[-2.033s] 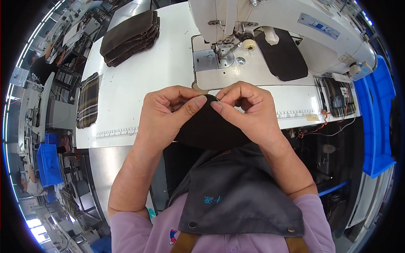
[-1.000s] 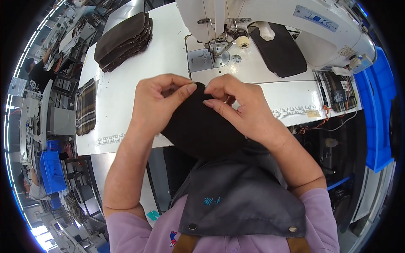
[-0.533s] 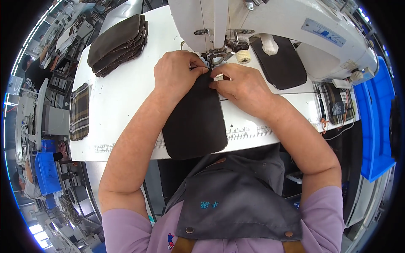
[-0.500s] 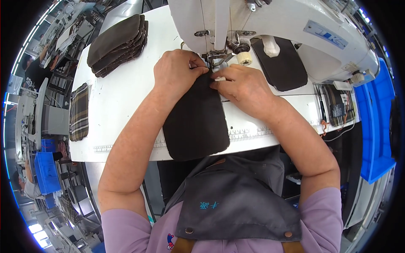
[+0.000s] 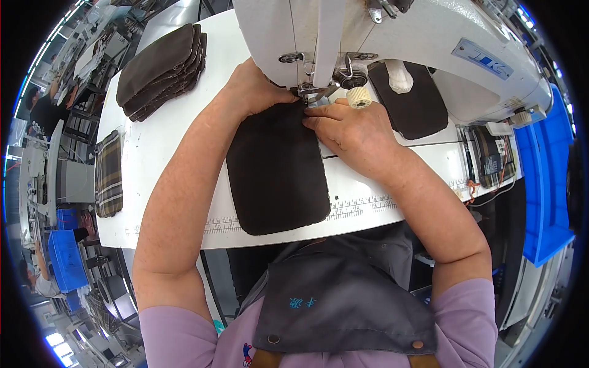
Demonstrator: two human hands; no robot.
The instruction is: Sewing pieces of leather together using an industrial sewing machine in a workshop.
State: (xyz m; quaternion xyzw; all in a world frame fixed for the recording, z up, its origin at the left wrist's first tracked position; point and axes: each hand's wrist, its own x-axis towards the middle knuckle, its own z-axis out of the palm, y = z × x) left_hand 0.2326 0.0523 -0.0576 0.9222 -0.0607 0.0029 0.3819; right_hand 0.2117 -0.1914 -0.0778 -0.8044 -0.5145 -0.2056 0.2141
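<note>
Left hand [image 5: 254, 92] and right hand [image 5: 350, 132] both press flat, ungripped, on the dark brown rounded fabric panel [image 5: 276, 172] beneath the white sewing machine [image 5: 429, 43] needle.

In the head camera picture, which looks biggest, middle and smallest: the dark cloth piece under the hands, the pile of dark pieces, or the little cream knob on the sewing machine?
1. Dark cloth piece, held flat by both hands.
2. Pile of dark pieces; it lies farther from the camera, so its real size may be closer to the first.
3. Cream knob, clearly smallest.
</note>
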